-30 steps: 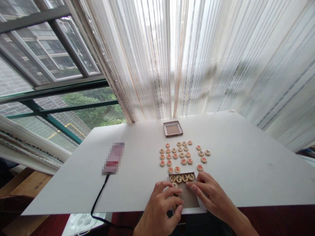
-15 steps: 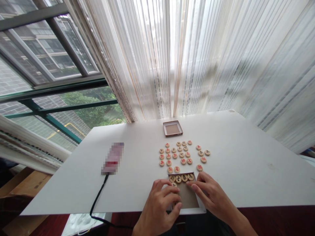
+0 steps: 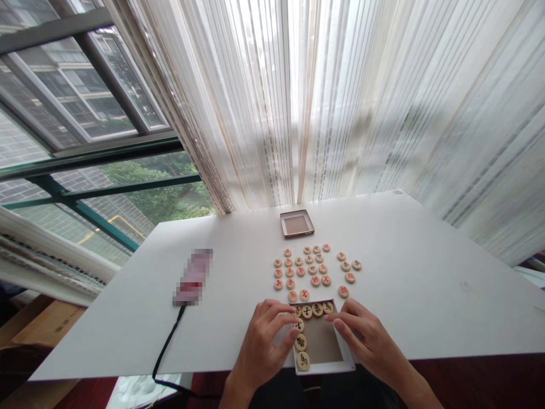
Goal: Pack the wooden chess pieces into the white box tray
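A shallow white box (image 3: 347,363) with a brown floor sits at the table's near edge. Round wooden chess pieces (image 3: 307,311) line its far wall and its left wall (image 3: 301,342). My left hand (image 3: 260,346) rests by the box's left side, fingers curled, its fingertips at the box's top left corner. My right hand (image 3: 369,339) lies along the box's right wall, fingers extended toward the far row of pieces. Several loose pieces (image 3: 314,267) with red or black characters lie on the white table (image 3: 426,284) beyond the box.
A small brown box lid (image 3: 297,223) lies farther back near the curtain (image 3: 340,96). A blurred flat device (image 3: 193,276) with a black cable (image 3: 166,346) lies at the left. A window (image 3: 85,142) is at the far left.
My left hand has drawn back to the left off the box, uncovering three pieces along its left wall. The right hand has barely moved.
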`<move>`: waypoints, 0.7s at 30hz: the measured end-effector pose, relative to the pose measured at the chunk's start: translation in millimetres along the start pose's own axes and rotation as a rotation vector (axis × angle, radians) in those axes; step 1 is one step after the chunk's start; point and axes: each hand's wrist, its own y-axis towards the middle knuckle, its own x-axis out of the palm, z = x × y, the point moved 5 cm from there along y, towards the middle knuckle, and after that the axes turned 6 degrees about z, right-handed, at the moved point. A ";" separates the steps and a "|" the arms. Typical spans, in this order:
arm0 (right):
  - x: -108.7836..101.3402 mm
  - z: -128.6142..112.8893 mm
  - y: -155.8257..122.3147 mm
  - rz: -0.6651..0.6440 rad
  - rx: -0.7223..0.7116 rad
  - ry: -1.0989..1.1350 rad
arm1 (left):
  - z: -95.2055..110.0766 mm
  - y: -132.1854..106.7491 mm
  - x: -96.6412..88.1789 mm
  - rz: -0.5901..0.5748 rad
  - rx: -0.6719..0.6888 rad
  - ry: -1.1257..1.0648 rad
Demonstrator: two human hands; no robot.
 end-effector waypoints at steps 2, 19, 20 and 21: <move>-0.5 0.9 -0.5 0.011 0.014 0.017 | -10.4 2.8 -2.1 0.056 -0.041 -0.033; 4.7 -23.4 12.3 -0.117 -0.190 -0.194 | -17.7 5.1 11.3 -0.032 -0.169 0.035; 5.3 -27.9 14.4 -0.130 -0.208 -0.220 | -16.6 4.8 10.9 -0.041 -0.155 0.039; 6.3 -32.0 16.4 -0.142 -0.222 -0.243 | -15.7 4.5 10.5 -0.047 -0.143 0.040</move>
